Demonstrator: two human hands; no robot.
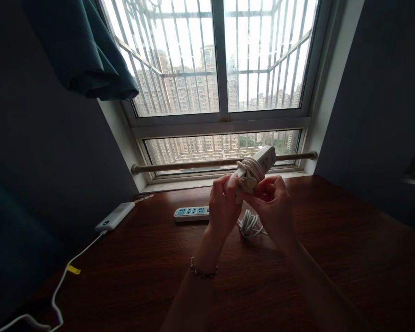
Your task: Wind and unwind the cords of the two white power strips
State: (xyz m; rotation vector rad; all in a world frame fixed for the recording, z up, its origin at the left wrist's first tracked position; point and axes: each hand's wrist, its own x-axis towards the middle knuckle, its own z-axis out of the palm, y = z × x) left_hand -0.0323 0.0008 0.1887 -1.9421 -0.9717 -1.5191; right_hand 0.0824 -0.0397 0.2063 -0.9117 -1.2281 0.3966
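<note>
Head view: two white power strips counted. One, the raised strip (268,157), stood tilted above the table (332,221), one bundled cord (251,168) wrapped around it. Left hand (224,203), one bracelet (203,272) at its wrist, grasped the raised strip's near end; right hand (275,210) pinched the bundled cord's pale end between thumb and fingers. The second strip (192,212), blue-socketed, lay on the table, partly hidden behind the left hand; one coiled cord (249,226) lay near it. One white box-shaped device (115,217), one cable (72,259) attached, at far left.
</note>
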